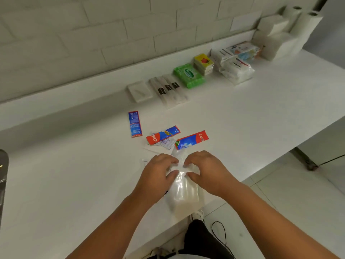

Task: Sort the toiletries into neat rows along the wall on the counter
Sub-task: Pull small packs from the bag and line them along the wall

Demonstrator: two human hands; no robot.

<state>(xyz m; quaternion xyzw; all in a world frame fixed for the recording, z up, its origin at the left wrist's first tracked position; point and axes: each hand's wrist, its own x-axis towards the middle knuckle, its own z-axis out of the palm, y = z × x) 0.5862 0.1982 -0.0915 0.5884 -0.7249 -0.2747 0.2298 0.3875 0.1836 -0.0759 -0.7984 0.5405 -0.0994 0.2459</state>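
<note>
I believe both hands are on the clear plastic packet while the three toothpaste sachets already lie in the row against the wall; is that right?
Not quite. The head view shows the left hand and right hand on the clear plastic packet, but the three toothpaste sachets lie loose mid-counter, apart from the row against the wall.

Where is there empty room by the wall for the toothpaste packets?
Bare counter runs along the wall left of the white box. More lies right of the toothpaste packets, before the white packs. It is crowded from the box to the paper rolls, and around the clear bag.
</note>
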